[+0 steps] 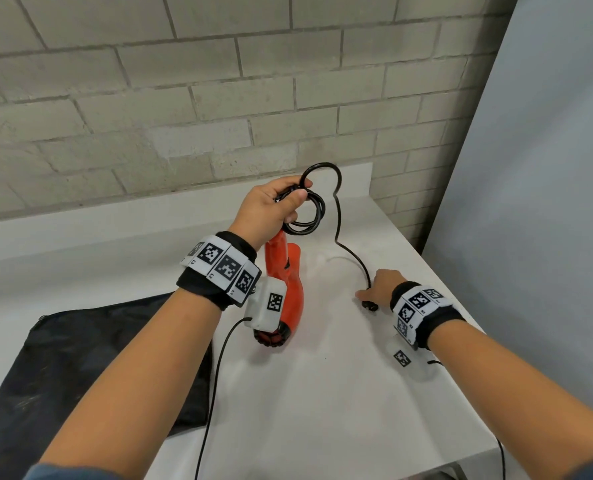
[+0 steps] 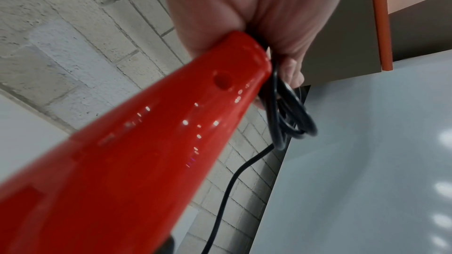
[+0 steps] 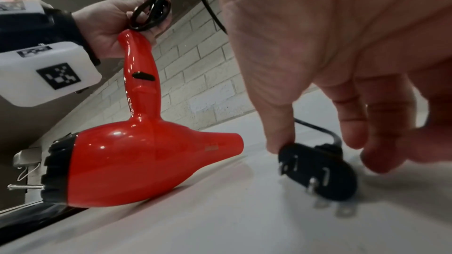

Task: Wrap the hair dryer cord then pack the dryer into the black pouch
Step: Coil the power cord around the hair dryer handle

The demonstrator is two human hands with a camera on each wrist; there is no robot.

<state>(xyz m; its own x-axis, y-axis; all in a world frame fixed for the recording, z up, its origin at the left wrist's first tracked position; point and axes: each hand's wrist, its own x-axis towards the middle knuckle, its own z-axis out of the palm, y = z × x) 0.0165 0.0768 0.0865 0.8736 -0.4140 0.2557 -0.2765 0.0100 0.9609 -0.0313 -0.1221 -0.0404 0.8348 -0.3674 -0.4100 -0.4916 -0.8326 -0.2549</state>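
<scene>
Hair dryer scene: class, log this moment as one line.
left hand: grips red hair dryer handle, cord coils | right hand: pinching plug | black pouch: flat

Head cam looks fwd/down over both arms at table (image 1: 322, 393). L wrist cam looks up along dryer (image 2: 137, 152), v. close. R wrist cam sits low nr tabletop, facing left; all three share dryer.

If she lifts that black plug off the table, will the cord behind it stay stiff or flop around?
Probably flop: the cord already lies in loose curves and coils in the left hand. The plug looks small, rigid and likely light under the right hand.
</scene>
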